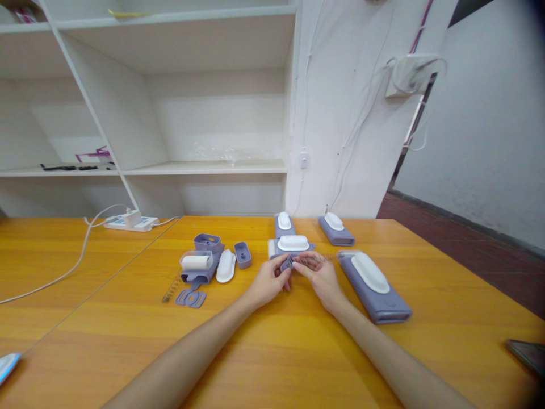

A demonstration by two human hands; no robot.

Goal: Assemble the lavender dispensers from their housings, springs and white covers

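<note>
Pinching the grey part (287, 263) between nearly closed left fingers (280, 262) and right fingers (301, 267), I can't read its long axis.

The bench (272, 352) was orange with wood grain; the held piece (288, 263) was grey-purple, as was the box (364, 288) toward the right edge, its oval top (371, 273) white.

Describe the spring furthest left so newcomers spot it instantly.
On the orange table, left of the left hand, sits a cluster of grey and white parts. At its left edge, beside the flat slotted piece, lies the spring: the only wiry coil there.
</note>
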